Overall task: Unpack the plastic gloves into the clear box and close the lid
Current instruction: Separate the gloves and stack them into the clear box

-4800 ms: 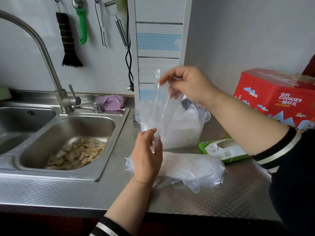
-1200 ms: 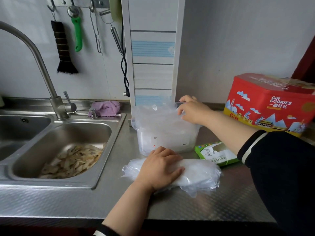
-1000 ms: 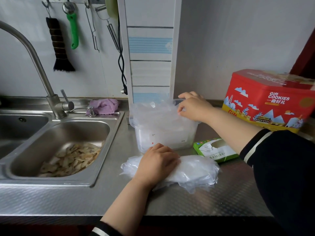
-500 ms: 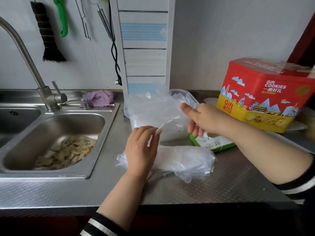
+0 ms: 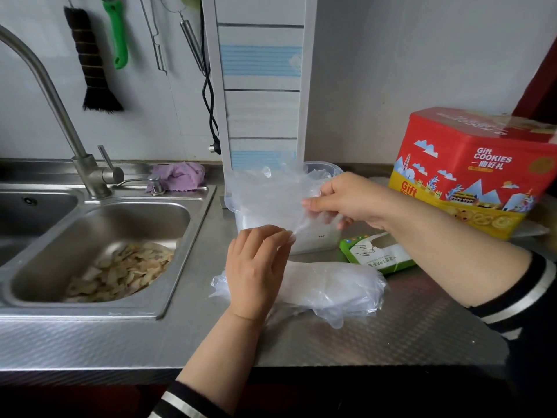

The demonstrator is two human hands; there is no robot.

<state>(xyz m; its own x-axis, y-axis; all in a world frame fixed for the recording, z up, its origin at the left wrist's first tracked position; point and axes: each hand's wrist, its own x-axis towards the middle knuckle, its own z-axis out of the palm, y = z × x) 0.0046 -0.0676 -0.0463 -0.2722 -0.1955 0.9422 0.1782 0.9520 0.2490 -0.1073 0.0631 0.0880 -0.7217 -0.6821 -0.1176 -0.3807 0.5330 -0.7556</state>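
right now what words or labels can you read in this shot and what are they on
"Gift COOKIES", with three Chinese characters below: front of the red cookie tin.
"Gift": again at the tin's lower left corner, the rest hidden behind the right hand.
Green glove packet: a printed line runs along it, too small to read.
Clear box: small dark marks, unreadable.

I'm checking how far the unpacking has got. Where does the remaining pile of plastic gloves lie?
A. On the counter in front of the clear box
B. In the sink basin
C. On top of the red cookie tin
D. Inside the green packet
A: the pile of plastic gloves lies on the steel counter, nearer the person than the clear box.
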